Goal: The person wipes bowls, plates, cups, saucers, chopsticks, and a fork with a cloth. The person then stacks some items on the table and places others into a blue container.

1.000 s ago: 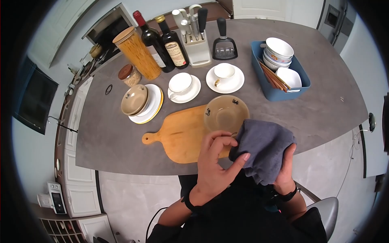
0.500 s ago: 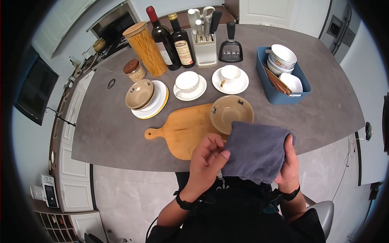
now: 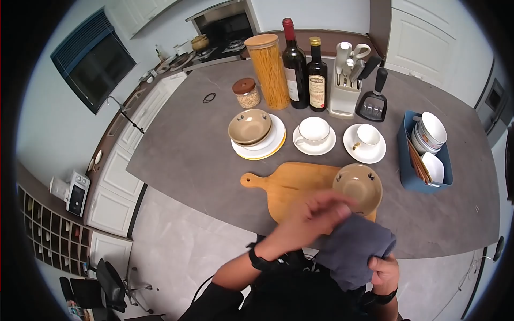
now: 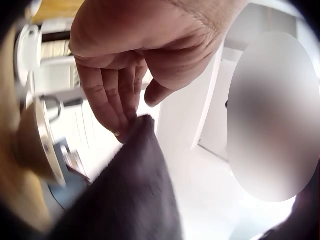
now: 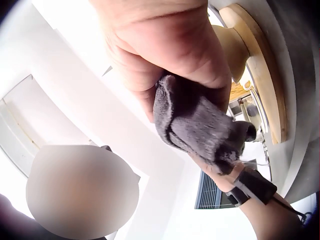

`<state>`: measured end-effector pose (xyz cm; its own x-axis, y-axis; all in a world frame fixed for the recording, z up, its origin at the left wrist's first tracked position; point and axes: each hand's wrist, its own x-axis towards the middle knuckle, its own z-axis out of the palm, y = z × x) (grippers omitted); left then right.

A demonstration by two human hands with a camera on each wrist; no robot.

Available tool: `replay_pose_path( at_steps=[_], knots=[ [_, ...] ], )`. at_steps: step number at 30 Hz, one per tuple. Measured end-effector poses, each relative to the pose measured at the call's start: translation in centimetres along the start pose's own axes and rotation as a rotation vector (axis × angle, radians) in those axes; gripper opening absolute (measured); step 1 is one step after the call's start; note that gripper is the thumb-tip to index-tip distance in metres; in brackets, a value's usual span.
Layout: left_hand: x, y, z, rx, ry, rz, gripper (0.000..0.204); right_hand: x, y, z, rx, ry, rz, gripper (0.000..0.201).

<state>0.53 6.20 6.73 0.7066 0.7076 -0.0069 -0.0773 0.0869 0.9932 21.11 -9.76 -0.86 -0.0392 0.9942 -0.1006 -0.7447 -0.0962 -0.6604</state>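
A dark grey cloth [image 3: 356, 251] hangs bunched in front of the body, below the table's near edge. My right hand [image 3: 384, 275] grips it, thumb on top; in the right wrist view its folds [image 5: 197, 117] bulge from under the palm. My left hand [image 3: 313, 216], blurred in the head view, is over the cloth's upper left corner. In the left wrist view, its fingers [image 4: 112, 95] reach down loosely to the cloth's tip, with the thumb apart from them. Just beyond the hands, a tan bowl [image 3: 357, 184] stands on a wooden cutting board [image 3: 292, 184], partly covered by the left hand.
Two white cups [image 3: 314, 130] on saucers stand behind the board. To the left are stacked tan bowls [image 3: 249, 126] on plates [image 3: 267, 147]. Bottles [image 3: 317, 80], a pasta jar [image 3: 269, 75] and a knife block [image 3: 344, 93] line the back. A blue basket [image 3: 423, 184] holds bowls and chopsticks at right.
The cloth, earlier spread flat between both hands, is now more bunched and lower. My left hand has lifted away from its left edge and moved over the top corner. The head view has turned left.
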Motion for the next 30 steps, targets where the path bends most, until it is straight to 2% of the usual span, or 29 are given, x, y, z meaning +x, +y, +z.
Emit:
replay_pose_path(
  at_steps=[2,4,5,6,8,9,11,16,18,22,25,27,28,30],
  knots=[
    [1.4,-1.9,-2.6,0.099,0.337,0.285,0.022,0.0,0.0,-0.1,0.024,0.026,0.004,0.069],
    [2.5,0.1,-7.0,0.833,0.606,0.315,0.021,-0.4,0.2,-1.4,0.125,0.033,0.020,0.061],
    [3.0,0.5,-9.0,1.156,0.730,0.383,0.023,-0.5,0.2,-1.7,0.131,0.035,0.017,0.061],
    [3.4,0.6,-11.5,1.433,0.733,0.435,0.029,-0.7,0.3,-1.9,0.085,0.070,-0.029,0.062],
    [3.7,0.0,-15.2,1.787,0.763,0.473,0.034,-1.0,0.3,-2.6,0.043,0.109,-0.082,0.063],
    [3.4,-0.2,-16.4,1.787,0.754,0.479,0.034,-1.1,0.4,-3.1,0.084,0.098,-0.099,0.062],
    [3.1,-0.5,-18.3,1.717,0.635,0.167,0.033,-1.5,0.5,-3.3,0.128,0.096,-0.121,0.060],
    [2.8,-0.3,-19.0,1.643,0.620,0.202,0.030,-1.5,0.1,-2.6,0.255,0.146,-0.108,0.064],
    [2.8,-0.5,-19.1,1.635,0.612,0.273,0.028,-1.3,0.0,-2.3,0.265,0.147,-0.114,0.064],
    [3.2,-0.7,-19.8,1.624,0.583,0.265,0.024,-1.2,0.1,-1.5,0.275,0.161,-0.132,0.062],
    [3.4,-0.6,-20.2,1.599,0.618,0.316,0.020,-1.2,0.3,-1.1,0.314,0.232,-0.150,0.062],
    [3.2,0.3,-19.8,1.525,0.733,0.270,0.012,-1.0,0.2,-0.6,0.324,0.257,-0.181,0.061],
    [2.8,0.9,-19.1,1.518,0.732,0.274,0.012,-0.8,0.0,-0.3,0.337,0.280,-0.204,0.061],
    [1.5,1.9,-16.9,1.026,0.863,0.244,0.009,-0.5,-0.3,0.5,0.304,0.306,-0.267,0.063]
  ],
)
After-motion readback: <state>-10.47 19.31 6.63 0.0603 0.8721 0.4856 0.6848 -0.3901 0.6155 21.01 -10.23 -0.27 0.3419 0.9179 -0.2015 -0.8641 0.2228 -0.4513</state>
